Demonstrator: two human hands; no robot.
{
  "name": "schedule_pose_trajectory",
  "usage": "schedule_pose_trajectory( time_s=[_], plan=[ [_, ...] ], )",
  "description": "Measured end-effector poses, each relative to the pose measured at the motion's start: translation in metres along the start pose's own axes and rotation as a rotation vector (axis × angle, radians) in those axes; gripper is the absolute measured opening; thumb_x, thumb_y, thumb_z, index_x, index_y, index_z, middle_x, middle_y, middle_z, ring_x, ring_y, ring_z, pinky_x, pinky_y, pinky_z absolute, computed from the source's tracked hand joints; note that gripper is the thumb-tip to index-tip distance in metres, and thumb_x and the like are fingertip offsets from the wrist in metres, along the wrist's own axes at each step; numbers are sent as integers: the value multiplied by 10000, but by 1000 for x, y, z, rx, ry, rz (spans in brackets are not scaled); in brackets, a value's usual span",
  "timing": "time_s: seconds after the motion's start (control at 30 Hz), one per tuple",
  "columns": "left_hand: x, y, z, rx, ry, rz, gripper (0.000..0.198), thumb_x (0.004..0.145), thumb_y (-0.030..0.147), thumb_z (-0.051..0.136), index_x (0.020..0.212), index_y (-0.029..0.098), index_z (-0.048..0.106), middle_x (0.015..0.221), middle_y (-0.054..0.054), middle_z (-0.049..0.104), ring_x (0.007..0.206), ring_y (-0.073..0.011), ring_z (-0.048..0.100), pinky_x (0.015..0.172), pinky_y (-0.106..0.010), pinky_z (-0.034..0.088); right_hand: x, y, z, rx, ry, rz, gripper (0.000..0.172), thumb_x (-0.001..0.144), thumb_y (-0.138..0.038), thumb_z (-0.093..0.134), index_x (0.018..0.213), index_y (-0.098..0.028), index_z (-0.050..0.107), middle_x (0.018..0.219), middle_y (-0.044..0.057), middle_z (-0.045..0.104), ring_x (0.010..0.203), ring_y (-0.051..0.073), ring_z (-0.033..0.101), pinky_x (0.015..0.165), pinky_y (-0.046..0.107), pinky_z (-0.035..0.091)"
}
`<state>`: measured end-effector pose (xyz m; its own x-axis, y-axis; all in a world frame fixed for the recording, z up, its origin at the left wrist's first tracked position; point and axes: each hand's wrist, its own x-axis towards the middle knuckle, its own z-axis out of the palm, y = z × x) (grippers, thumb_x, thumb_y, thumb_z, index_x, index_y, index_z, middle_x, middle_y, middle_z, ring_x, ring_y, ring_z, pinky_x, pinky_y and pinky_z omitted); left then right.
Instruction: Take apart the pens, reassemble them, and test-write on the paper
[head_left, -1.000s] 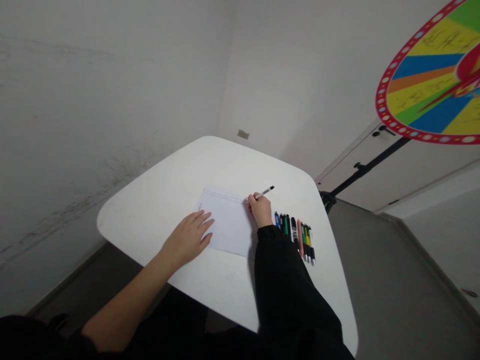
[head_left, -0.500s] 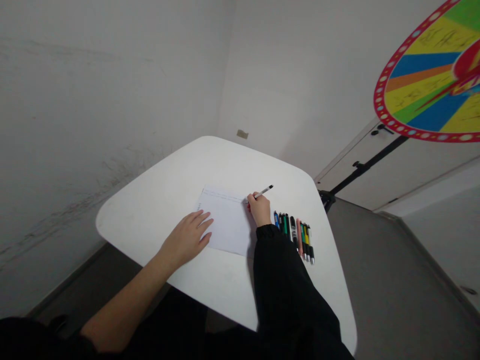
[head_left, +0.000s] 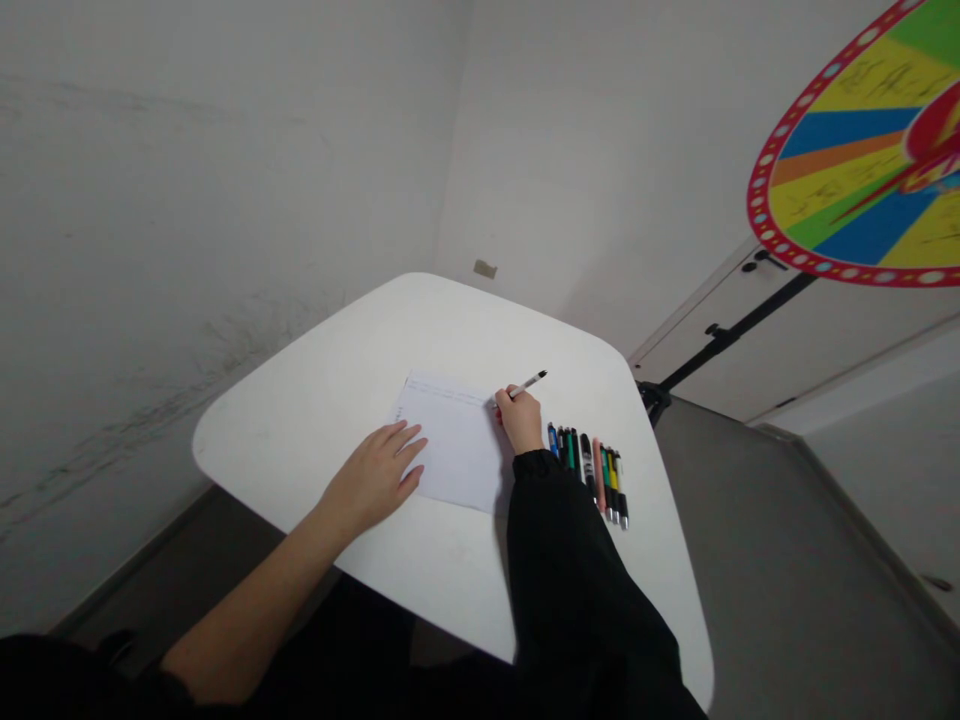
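Paper sheet (head_left: 459, 455) lies on the table (head_left: 300, 420), handwriting (head_left: 442, 389) near its twelve o'clock. At two, the right hand (head_left: 520, 418) is clamped on a black-ended white pen (head_left: 532, 380); at eight, the left hand (head_left: 375, 477) rests spread. Assorted pens (head_left: 599, 475) line up at four.

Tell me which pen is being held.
The white, black-ended pen in the right hand; the other visible pens lie side by side on the table.
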<state>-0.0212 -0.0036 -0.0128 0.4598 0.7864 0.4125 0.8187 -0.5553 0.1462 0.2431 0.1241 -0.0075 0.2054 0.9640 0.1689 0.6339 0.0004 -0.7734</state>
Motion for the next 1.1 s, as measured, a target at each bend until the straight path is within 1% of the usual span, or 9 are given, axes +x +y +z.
schedule_pose_trajectory(
  time_s=[0.27,0.43,0.7,0.93,1.1],
  plan=[
    [0,-2,2,-3,-3,10,404,981,314,513,1326,141,635,1434,-127,602,1363,-302,507,1150,-500,417,1,4,1,20,3,1,273,832,-357,461,595,-235,518,497,-19,578,525,154,538,563,251,365],
    [0,-2,3,-15,9,10,401,983,318,505,1323,150,638,1427,-126,608,1359,-299,513,1142,-505,426,0,4,-1,42,41,25,269,834,-344,454,594,-236,510,491,-21,578,511,153,550,566,250,376],
    [0,-2,2,-11,-4,6,411,982,323,507,1331,143,631,1432,-130,603,1362,-298,507,1143,-498,421,0,1,-1,-5,13,37,286,839,-352,455,586,-236,518,502,-11,588,518,153,551,563,245,379],
    [-1,-2,2,-10,-1,1,408,988,334,491,1331,162,629,1436,-115,602,1366,-289,505,1145,-490,416,1,0,0,-36,26,23,269,836,-336,453,595,-237,520,500,-14,574,534,156,537,577,245,385],
    [-1,-2,2,-33,-4,-3,410,994,341,470,1338,179,624,1442,-116,597,1376,-288,496,1145,-507,413,1,1,-1,-28,13,18,267,832,-336,454,594,-235,522,508,-12,578,526,157,532,574,249,385]
  ],
)
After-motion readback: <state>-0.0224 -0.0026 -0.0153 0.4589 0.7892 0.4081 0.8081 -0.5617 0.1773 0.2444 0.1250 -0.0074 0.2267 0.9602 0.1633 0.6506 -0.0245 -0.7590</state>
